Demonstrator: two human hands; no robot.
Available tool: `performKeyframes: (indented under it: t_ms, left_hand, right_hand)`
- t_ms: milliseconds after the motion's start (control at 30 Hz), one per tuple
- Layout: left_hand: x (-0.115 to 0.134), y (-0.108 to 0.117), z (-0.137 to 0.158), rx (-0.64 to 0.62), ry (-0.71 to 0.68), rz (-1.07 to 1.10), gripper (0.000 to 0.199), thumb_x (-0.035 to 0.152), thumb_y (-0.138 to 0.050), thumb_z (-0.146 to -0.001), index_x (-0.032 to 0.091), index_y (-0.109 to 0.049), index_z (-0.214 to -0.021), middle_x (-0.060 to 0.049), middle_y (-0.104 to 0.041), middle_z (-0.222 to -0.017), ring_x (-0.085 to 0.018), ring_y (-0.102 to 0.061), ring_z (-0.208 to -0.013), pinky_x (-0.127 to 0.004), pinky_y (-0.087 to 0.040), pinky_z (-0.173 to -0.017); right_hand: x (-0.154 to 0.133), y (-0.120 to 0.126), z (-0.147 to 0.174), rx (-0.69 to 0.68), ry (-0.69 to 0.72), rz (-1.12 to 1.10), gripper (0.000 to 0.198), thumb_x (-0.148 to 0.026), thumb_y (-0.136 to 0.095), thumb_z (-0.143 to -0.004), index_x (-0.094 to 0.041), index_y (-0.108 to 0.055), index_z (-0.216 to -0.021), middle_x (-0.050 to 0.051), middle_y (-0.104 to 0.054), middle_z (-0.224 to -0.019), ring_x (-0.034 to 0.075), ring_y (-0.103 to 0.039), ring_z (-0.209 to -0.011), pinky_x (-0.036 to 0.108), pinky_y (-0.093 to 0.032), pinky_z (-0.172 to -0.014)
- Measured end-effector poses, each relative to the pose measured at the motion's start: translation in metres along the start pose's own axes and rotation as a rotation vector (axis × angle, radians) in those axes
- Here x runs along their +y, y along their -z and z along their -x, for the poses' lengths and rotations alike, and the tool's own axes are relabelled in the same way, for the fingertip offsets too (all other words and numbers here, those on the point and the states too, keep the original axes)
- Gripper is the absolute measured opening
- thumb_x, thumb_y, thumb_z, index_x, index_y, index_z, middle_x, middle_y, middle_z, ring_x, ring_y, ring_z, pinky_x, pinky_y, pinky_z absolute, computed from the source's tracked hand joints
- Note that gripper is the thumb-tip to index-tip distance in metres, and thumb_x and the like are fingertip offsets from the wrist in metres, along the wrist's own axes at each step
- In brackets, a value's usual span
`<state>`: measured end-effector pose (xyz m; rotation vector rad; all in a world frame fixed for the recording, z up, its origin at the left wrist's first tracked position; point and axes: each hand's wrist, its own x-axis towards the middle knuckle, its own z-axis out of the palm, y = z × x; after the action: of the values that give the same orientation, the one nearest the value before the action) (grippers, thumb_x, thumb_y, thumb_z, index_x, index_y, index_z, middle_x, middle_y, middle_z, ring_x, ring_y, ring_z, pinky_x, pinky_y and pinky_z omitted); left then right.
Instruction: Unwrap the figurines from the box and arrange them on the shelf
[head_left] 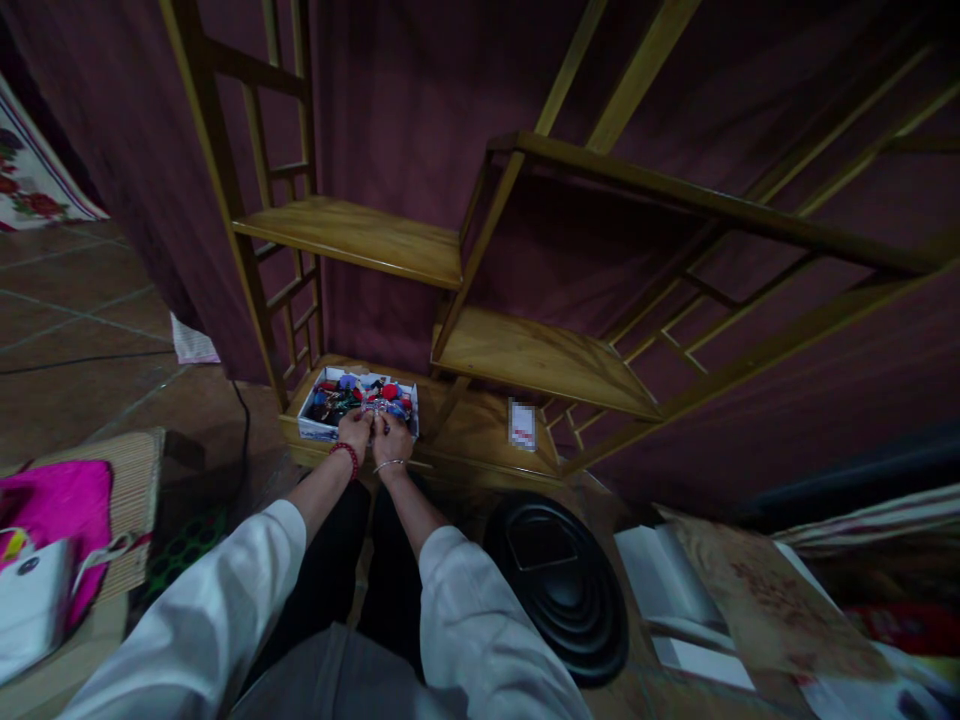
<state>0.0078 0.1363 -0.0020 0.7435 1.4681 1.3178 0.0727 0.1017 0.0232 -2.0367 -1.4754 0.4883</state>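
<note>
My left hand [355, 432], with a red bead bracelet on its wrist, is closed at the near side of a shallow white box [315, 431]. Beside it my right hand [394, 440], wearing a thin silvery bangle, is closed as well. Between the fingertips of both is a small shiny, see-through item [382, 405], perhaps a plastic packet; its exact kind is too small to tell. Many small coloured things fill the box, among them a red piece [390, 391] and dark and blue bits. My hands hide part of the box's front wall.
The box stands on the bottom board of a wooden shelf unit [386, 238]. A white card or packet [523, 425] lies farther right. On the floor are a black ridged oval object [559, 590], folded boards [675, 580], and at left a pink cloth [64, 510] and a white device [34, 600].
</note>
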Motion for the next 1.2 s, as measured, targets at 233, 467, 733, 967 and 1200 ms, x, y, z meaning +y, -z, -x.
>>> performKeyframes:
  t_ms: [233, 467, 733, 967, 1200]
  left_hand:
    - [0.004, -0.001, 0.006, 0.009, 0.112, 0.118, 0.019, 0.015, -0.060, -0.066, 0.011, -0.063, -0.084, 0.000, -0.061, -0.061, -0.009, -0.057, -0.055, -0.024, -0.048, -0.063]
    - [0.009, -0.001, 0.008, 0.005, 0.169, 0.174, 0.016, 0.009, -0.057, -0.067, 0.012, -0.064, -0.081, -0.001, -0.062, -0.060, -0.010, -0.058, -0.056, -0.023, -0.048, -0.061]
    - [0.018, 0.000, 0.010, 0.003, 0.256, 0.261, 0.012, 0.005, -0.052, -0.071, 0.013, -0.061, -0.073, 0.003, -0.055, -0.051, -0.009, -0.053, -0.046, -0.023, -0.047, -0.058]
    - [0.023, 0.003, 0.013, -0.008, 0.320, 0.339, 0.015, 0.001, -0.050, -0.075, 0.015, -0.052, -0.069, 0.005, -0.052, -0.052, -0.006, -0.050, -0.043, -0.018, -0.044, -0.052]
    - [0.025, 0.005, 0.015, -0.021, 0.357, 0.379, 0.015, 0.002, -0.047, -0.079, 0.014, -0.049, -0.071, 0.003, -0.053, -0.055, -0.006, -0.053, -0.045, -0.016, -0.043, -0.047]
  right_hand:
    - [-0.001, 0.001, 0.004, -0.001, -0.002, -0.038, 0.029, -0.034, -0.042, -0.088, -0.027, -0.062, -0.106, 0.003, -0.064, -0.106, 0.014, -0.059, -0.095, 0.022, -0.043, -0.081]
    - [-0.002, 0.002, 0.006, -0.002, 0.005, -0.058, 0.027, -0.033, -0.042, -0.087, -0.027, -0.062, -0.104, 0.002, -0.064, -0.105, 0.014, -0.058, -0.095, 0.022, -0.043, -0.082]
    - [0.002, 0.004, 0.004, 0.059, -0.028, -0.145, 0.033, -0.035, -0.035, -0.089, -0.025, -0.063, -0.104, 0.003, -0.064, -0.106, 0.014, -0.058, -0.096, 0.023, -0.042, -0.084]
    - [0.009, 0.003, 0.006, 0.091, -0.036, -0.190, 0.036, -0.038, -0.034, -0.087, -0.023, -0.066, -0.092, 0.003, -0.066, -0.090, 0.016, -0.059, -0.081, 0.026, -0.043, -0.073]
    - [0.024, -0.014, -0.003, 0.130, -0.107, -0.396, 0.029, -0.035, -0.041, -0.081, -0.022, -0.066, -0.085, 0.002, -0.065, -0.079, 0.017, -0.057, -0.075, 0.029, -0.043, -0.074]
